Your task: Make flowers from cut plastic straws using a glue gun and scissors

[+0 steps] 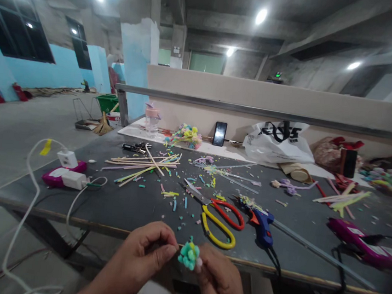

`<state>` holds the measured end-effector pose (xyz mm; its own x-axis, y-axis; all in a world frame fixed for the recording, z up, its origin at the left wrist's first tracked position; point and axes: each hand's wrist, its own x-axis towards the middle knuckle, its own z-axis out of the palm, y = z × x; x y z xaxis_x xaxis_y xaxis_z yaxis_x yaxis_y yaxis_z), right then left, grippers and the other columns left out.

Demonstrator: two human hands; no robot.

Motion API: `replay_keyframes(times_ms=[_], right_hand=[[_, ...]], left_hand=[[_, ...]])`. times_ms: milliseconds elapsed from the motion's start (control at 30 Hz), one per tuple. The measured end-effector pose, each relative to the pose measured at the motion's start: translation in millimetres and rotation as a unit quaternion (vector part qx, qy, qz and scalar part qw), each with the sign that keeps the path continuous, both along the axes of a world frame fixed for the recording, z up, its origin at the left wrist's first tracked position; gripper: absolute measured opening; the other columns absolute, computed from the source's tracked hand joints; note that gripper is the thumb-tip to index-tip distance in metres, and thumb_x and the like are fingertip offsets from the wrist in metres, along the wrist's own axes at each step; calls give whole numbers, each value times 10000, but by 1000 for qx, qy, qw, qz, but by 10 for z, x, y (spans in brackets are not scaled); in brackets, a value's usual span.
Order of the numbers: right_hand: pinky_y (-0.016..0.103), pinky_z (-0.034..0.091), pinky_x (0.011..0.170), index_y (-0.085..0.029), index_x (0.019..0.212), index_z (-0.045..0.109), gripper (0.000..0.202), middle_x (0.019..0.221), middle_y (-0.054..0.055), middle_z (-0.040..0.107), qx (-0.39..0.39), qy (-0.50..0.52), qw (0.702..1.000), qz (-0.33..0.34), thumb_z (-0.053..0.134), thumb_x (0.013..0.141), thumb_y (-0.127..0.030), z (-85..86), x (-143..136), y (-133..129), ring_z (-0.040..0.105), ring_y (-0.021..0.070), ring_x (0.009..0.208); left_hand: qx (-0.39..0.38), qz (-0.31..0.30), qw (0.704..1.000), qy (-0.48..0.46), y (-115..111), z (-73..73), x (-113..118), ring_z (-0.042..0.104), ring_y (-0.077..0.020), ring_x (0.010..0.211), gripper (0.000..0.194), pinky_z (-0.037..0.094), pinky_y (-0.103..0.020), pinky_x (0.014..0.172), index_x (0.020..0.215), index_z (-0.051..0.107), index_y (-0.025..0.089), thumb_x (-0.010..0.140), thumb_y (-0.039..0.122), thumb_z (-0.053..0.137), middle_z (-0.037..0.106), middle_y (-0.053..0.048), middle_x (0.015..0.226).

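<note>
Reaching in bare from seven o'clock with the left forearm [108, 282], slanting it up toward one. Holding the left hand [149, 249] between six and seven o'clock, showing its thumb side and bending the fingers inward. Bringing the left thumb [167, 255] against the left forefinger [169, 234], aiming both tips toward three. Holding the right hand [222, 272] between five and six o'clock, pointing its fingers toward eleven. Pinching there with the fingertips. Resting neither palm flat. Holding both hands low and near each other, without touching.
</note>
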<state>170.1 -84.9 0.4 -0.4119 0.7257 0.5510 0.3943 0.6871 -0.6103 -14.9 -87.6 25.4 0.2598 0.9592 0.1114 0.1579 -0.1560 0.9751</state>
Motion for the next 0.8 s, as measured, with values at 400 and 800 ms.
replay_keyframes(times_ms=[400, 800], right_hand=[[263, 399, 558, -201, 773, 518, 196, 666, 38, 584, 42, -29, 996, 71, 352, 788, -98, 9, 18, 45, 516, 161, 610], [246, 408, 550, -215, 802, 544, 205, 656, 20, 580, 2, 13, 997, 82, 352, 815, -146, -56, -22, 38, 539, 150, 597]], left_hand=[[-217, -62, 956, -189, 1, -57, 10, 467, -81, 534, 204, 311, -211, 542, 652, 612, 144, 589, 298, 730, 572, 32, 593], [-183, -28, 981, -64, 13, 0, 26, 360, -68, 489, 39, 252, -190, 473, 596, 552, 158, 588, 159, 590, 448, 71, 506]])
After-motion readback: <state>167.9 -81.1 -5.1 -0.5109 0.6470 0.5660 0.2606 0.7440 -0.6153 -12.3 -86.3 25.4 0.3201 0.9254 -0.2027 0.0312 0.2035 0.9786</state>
